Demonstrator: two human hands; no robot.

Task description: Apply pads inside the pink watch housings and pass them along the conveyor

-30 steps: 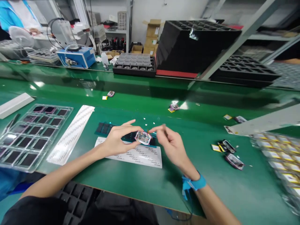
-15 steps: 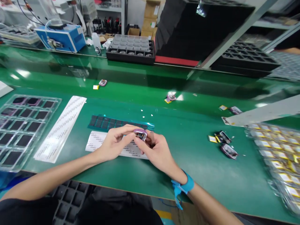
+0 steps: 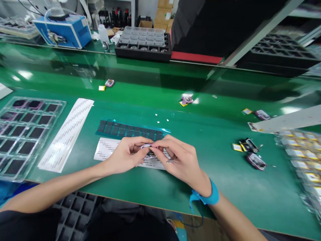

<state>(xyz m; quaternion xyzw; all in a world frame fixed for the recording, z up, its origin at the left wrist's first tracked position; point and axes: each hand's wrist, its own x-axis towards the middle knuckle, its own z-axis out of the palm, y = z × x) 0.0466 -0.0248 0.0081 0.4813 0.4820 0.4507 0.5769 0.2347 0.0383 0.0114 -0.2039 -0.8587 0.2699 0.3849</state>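
Note:
Near the middle of the green table, my left hand [image 3: 126,154] grips a small electronic device [image 3: 151,154] with a pale rim and its inner parts showing. The fingers of my right hand [image 3: 179,157] are pinched at the device's upper edge; whatever lies between those fingertips is too small to name. A thin metallic tool seems to rest in my right palm, partly hidden. Under the hands lies a white label sheet [image 3: 106,149]. Just behind it is a teal sheet of dark strips [image 3: 130,130].
Left are a long white label strip [image 3: 66,134] and a clear tray of dark screens [image 3: 27,134]. Open devices [image 3: 255,161] with yellow-edged batteries lie right, beside a battery tray [image 3: 303,157] and a white post [image 3: 288,118]. Behind stands a blue machine [image 3: 65,31].
My right hand has shifted from beside the device to its top edge, fingers now pinched there. The device is tilted and more covered. The whole view has moved slightly.

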